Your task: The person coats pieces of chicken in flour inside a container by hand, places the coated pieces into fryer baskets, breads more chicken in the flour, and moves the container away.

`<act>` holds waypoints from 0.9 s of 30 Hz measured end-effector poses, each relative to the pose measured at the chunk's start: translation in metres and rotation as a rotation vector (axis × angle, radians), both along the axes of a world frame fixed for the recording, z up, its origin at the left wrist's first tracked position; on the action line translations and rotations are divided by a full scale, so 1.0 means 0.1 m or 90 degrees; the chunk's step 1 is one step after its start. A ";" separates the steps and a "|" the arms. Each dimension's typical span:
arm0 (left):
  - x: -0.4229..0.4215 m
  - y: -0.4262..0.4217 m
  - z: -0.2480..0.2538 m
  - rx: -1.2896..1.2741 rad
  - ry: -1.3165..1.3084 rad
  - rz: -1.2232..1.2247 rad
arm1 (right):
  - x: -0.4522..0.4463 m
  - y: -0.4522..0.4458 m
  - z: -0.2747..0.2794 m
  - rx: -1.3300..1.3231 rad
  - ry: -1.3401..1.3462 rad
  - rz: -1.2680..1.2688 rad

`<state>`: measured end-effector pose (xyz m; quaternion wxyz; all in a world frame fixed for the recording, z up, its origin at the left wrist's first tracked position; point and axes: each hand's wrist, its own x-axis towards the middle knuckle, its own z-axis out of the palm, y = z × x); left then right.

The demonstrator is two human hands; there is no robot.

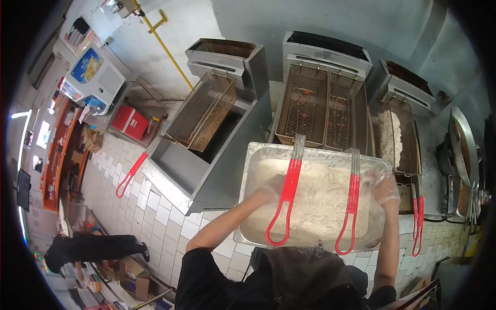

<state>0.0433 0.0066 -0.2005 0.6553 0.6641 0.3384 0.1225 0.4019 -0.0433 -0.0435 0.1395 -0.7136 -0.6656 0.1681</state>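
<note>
A large metal tray [249, 170] of pale flour [323, 191] stands in front of my body. My left hand [273, 188], in a clear plastic glove, is low in the tray's left half, at the flour. Its fingers are blurred and partly behind a red basket handle [290, 199]. My right hand [382, 186], also gloved and dusted white, is inside the tray's right end, close to the wall. Motion smears its fingers. A second red handle [352, 201] hangs over the tray between my hands.
Two wire fry baskets [305, 103] [345, 111] sit in the fryer beyond the tray. Another fryer [219, 165] with baskets stands left. At right, a basket [391, 137] holds a pale coated mass. A person in black [98, 250] is at the lower left.
</note>
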 end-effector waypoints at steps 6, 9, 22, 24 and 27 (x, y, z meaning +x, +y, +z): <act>-0.24 0.10 0.66 0.046 -0.078 -0.018 | -0.02 0.57 0.52 0.129 -0.129 0.047; -0.11 0.17 1.31 0.210 0.264 -0.073 | -0.01 1.05 0.41 -0.052 0.238 -0.098; 0.40 0.51 2.68 0.219 -0.030 0.160 | -0.11 0.06 0.48 0.031 0.525 -0.181; 0.81 0.71 2.60 0.178 0.007 0.111 | -0.08 -0.14 0.43 0.035 0.526 -0.177; 1.44 1.32 2.40 0.359 0.260 0.014 | 0.02 -0.39 0.31 0.058 0.577 -0.150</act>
